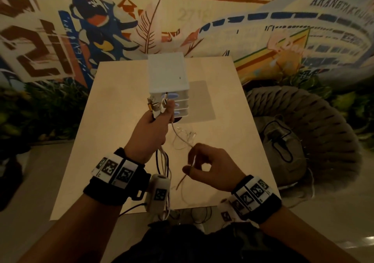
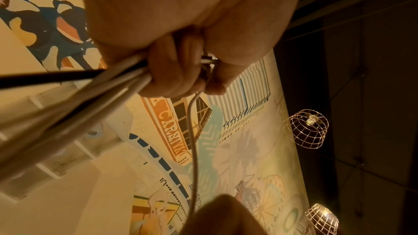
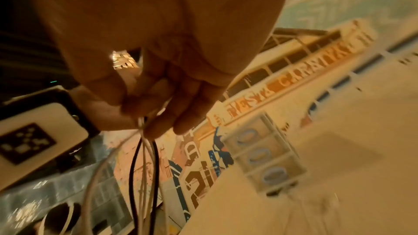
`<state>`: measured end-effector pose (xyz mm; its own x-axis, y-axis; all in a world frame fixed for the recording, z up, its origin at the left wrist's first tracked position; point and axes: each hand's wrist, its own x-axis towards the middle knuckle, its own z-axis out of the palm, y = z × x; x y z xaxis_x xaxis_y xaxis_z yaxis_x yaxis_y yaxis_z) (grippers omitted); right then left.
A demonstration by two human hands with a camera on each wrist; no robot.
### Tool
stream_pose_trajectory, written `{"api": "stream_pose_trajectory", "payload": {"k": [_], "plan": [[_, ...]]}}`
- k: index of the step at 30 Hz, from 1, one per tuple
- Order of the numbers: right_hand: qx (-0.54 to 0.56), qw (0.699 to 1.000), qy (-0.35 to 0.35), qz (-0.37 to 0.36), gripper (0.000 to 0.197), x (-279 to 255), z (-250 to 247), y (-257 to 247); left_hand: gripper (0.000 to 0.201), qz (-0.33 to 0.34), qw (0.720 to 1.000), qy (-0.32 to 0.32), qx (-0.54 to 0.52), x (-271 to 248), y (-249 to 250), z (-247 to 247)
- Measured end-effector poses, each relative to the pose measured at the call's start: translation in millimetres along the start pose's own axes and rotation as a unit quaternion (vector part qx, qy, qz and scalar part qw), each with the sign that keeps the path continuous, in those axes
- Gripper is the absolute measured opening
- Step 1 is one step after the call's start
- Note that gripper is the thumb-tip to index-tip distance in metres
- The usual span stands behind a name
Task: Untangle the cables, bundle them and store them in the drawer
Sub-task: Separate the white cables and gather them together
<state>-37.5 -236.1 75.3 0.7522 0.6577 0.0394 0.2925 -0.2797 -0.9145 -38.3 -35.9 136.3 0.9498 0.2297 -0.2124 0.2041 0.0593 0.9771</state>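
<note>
Several cables (image 1: 162, 159) are being gathered plug-ends-up in the left hand (image 1: 153, 129), its fingers clenching round them above the table (image 1: 113, 121), just in front of the drawer unit (image 1: 169, 76). The right hand (image 1: 210, 167) is pinching one thin white cable (image 1: 183, 141) that is trailing from the bunch in loose loops. Untangling looks to be underway; next, that strand probably needs drawing free before bundling.
</note>
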Motion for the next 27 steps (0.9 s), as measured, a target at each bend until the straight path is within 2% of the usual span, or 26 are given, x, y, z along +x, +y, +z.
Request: {"api": "stream_pose_trajectory", "payload": {"k": [3,6,9,11,12,14,16,19,22,27], "plan": [[0.033,0.994,0.030,0.097,0.045,0.9,9.0,5.8,0.043,-0.010,1.000,-0.006,-0.013,-1.5,2.4,1.7],[-0.008,0.986,0.130,0.101,0.055,13.4,10.5,3.6,0.043,-0.013,0.999,-0.028,-0.021,-3.6,3.4,4.7],[-0.055,0.978,0.185,0.073,0.047,29.7,2.5,-3.9,0.046,0.000,0.999,-0.035,-0.016,-5.2,3.6,8.1],[-0.120,0.979,0.164,0.026,0.038,36.8,-2.8,-7.4,0.046,0.005,1.000,-0.027,-0.015,-5.0,4.9,8.3],[-0.106,0.984,0.144,0.005,0.039,37.3,-3.7,-7.2,0.045,0.005,1.000,-0.019,-0.022,-4.6,6.1,7.9],[0.016,0.996,0.083,0.027,0.051,32.2,-1.5,-7.8,0.044,0.013,0.999,0.004,-0.049,-3.3,8.8,6.6],[0.112,0.991,0.021,0.072,0.059,23.1,3.0,-4.3,0.047,0.020,0.996,0.046,-0.075,-0.7,10.9,3.6],[0.182,0.980,0.004,0.083,0.059,12.6,9.0,9.3,0.049,0.020,0.993,0.069,-0.088,2.2,9.9,-0.8],[0.117,0.988,-0.015,0.104,0.055,7.8,11.1,25.7,0.051,0.019,0.994,0.039,-0.099,0.1,7.8,3.0],[-0.049,0.981,-0.094,0.164,0.047,-8.8,26.4,50.9,0.045,-0.005,0.977,-0.015,-0.213,-1.6,20.2,3.0]]}}
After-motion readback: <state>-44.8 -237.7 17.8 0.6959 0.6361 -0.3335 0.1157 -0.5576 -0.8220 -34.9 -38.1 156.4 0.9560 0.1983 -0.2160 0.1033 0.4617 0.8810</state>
